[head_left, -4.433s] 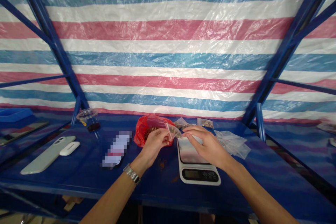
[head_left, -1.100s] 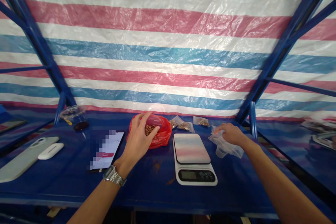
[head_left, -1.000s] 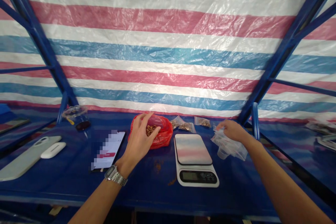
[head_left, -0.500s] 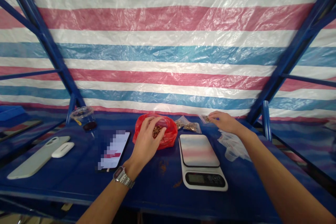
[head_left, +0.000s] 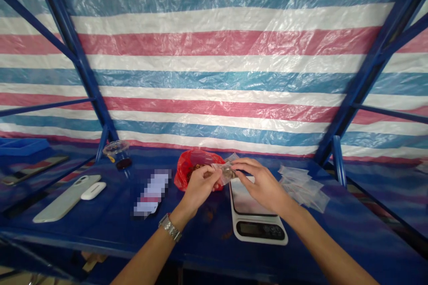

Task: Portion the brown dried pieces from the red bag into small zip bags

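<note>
Clear plastic zip bag (head_left: 226, 171) with brown pieces, pinched by left hand (head_left: 199, 185); right hand (head_left: 262, 181) fingers pressed together, tips at bag's edge, above white digital scale (head_left: 259, 230). Red plastic bag (head_left: 197, 163) holds more brown pieces; flat clear bags (head_left: 302, 187) lie unfilled at right.

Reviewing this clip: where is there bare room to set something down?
Bare tabletop lies right of the scale, below the clear bags, and between the phone and earbud case. Crowded around the red bag, by the left hand and right hand.
</note>
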`<state>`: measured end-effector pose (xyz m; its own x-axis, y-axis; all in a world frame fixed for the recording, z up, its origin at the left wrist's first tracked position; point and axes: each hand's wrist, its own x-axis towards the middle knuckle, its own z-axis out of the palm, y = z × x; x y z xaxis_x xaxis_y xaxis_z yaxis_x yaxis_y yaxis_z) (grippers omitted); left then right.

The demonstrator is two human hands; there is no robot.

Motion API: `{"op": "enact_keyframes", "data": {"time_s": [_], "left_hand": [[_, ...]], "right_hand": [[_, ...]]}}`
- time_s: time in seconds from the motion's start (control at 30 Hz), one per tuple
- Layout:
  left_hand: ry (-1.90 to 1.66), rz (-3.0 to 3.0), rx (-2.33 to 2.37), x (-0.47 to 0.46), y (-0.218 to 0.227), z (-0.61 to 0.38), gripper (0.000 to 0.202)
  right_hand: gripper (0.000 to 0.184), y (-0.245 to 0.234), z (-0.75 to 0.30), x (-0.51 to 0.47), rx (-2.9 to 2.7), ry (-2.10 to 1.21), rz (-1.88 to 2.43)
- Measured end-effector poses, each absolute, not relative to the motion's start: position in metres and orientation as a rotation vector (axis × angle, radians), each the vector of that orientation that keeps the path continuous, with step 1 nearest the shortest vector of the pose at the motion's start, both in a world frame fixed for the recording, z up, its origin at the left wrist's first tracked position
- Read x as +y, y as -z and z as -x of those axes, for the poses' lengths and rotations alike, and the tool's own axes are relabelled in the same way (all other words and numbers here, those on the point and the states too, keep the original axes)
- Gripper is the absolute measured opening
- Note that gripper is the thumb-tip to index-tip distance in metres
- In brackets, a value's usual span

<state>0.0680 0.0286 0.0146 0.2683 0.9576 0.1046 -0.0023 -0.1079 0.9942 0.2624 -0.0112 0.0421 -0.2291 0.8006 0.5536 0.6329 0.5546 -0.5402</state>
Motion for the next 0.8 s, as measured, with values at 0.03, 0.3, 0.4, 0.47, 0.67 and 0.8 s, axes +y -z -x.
{"op": "enact_keyframes", "data": {"time_s": [0.03, 0.3, 0.4, 0.47, 0.67, 0.8], "left_hand": [[-1.077, -1.401, 0.946, 0.028, -0.016, -0.066, 0.038], [-1.036, -1.445, 0.78, 0.026, -0.016, -0.06, 0.046], [-1.008, -1.503, 0.78, 0.03, -0.015, -0.056, 0.045], [-0.976, -1.539, 0.82, 0.032, -0.017, -0.054, 0.044], [-1.218, -1.368, 0.853, 0.028, -0.029, -0.054, 0.031], [-1.258, -1.104, 0.676, 0.033, -0.028, -0.052, 0.031]], "right_hand": [[0.022, -0.042, -0.258, -0.013, -1.916, -0.245, 1.168], [0.013, -0.04, -0.226, -0.015, -1.769, -0.732, 1.171], [0.018, -0.036, -0.227, -0.009, -1.672, -0.787, 1.22], [0.02, -0.033, -0.23, -0.004, -1.573, -0.74, 1.263], [0.03, -0.027, -0.223, 0.006, -1.349, -0.703, 1.246], [0.038, -0.024, -0.208, 0.008, -1.183, -0.961, 1.256]]}}
